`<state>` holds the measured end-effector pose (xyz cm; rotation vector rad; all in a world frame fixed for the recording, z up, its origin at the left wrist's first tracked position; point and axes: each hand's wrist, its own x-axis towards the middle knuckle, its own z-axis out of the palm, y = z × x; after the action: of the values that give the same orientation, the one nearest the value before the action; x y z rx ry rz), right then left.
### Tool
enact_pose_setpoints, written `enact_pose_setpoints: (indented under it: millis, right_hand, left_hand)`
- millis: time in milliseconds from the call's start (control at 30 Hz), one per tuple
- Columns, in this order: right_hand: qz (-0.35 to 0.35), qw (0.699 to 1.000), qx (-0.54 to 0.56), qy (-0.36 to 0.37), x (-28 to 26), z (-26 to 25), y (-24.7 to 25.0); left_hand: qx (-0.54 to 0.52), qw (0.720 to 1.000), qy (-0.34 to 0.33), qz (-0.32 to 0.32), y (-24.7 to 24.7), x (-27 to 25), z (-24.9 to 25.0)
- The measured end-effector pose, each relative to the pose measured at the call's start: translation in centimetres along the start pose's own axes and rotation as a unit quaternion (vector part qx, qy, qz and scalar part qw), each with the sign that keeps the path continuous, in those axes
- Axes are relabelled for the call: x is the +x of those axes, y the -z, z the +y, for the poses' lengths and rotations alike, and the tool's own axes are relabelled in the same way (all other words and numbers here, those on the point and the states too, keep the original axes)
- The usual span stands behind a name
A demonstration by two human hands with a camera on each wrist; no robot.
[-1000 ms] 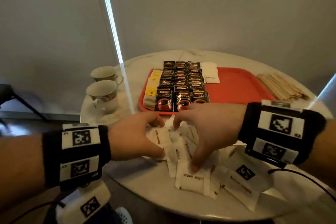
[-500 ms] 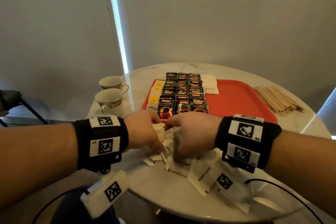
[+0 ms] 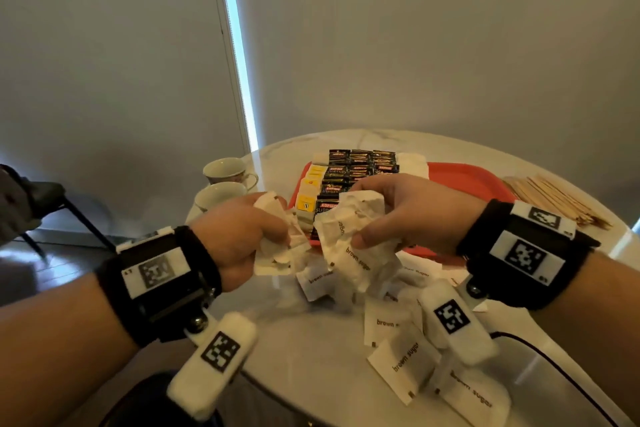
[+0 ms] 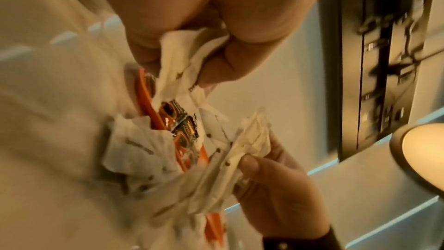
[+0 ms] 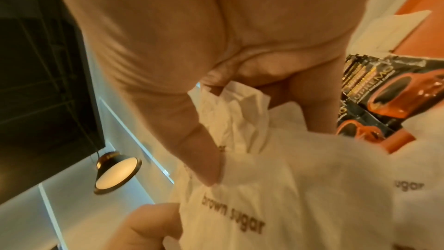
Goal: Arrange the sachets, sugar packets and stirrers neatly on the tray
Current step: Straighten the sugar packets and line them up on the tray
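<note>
Both hands are gathering sugar packets: the left hand (image 3: 239, 236) and right hand (image 3: 398, 215) each clutch a crumpled bunch just before the tray (image 3: 467, 180). Next: square them and lay them on the tray's bare right half.

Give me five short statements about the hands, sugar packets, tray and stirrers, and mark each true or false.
1. Both hands hold white sugar packets. True: the left hand and right hand each grip a bunch of brown sugar packets.
2. The wooden stirrers lie on the tray. False: they lie on the table, right of the red tray.
3. Black coffee sachets stand in rows on the tray. True.
4. Every sugar packet is off the table. False: several loose packets lie on the table.
5. Two cups stand left of the tray. True.
</note>
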<state>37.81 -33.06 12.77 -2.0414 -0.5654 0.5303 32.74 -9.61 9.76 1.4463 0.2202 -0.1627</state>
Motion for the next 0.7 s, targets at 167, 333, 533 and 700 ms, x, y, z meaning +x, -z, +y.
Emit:
enact_pose_setpoints:
  millis: [167, 333, 533, 700]
  right_hand:
    - [-0.013, 0.996, 0.087, 0.019, 0.1, 1.6, 0.5]
    - [0.007, 0.971, 0.229, 0.072, 0.3, 2.3, 1.5]
    - [0.066, 0.961, 0.256, 0.086, 2.9, 2.5, 2.0]
    - [0.112, 0.975, 0.182, 0.064, 4.8, 2.9, 2.9]
  left_hand:
    - [-0.14, 0.99, 0.03, -0.004, -2.2, 2.0, -1.8]
    - [-0.178, 0.982, 0.059, -0.029, -4.0, 3.1, -1.3]
    - [-0.242, 0.961, 0.076, -0.107, -6.1, 4.5, -0.1]
    - [-0.234, 0.96, 0.058, -0.146, -7.6, 5.8, 1.6]
